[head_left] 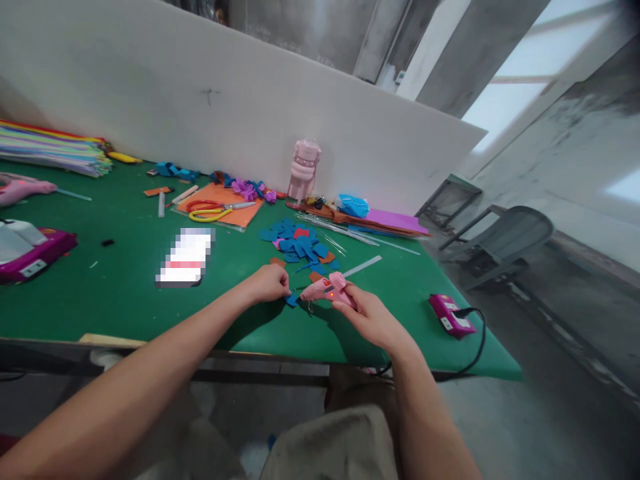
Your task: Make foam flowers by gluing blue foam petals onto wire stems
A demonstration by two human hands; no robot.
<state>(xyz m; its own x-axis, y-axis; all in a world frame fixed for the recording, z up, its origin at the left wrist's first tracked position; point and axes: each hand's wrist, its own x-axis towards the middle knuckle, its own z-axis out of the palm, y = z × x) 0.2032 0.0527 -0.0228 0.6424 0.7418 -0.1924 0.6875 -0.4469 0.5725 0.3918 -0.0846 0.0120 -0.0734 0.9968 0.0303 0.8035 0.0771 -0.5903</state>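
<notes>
My right hand (370, 313) is wrapped round a pink hot glue gun (325, 288), whose small red light is lit. A clear glue stick (364, 266) sticks out of its back end, and its nozzle points left. My left hand (270, 283) is closed in a pinch at the edge of a small blue cut piece (291, 300), close to the nozzle. The fingertips partly hide how the piece is gripped. Just beyond both hands lies a loose pile of blue cut pieces (297, 247), with a few brown and red ones among them.
Scissors (215, 211) lie on an orange sheet (240, 217). A pink bottle (304, 170) stands by the white board. Purple power strips (453, 317) sit at both sides, the right one with a black cable. Another pink glue gun (27, 189) and colourful stems (55, 150) are at left.
</notes>
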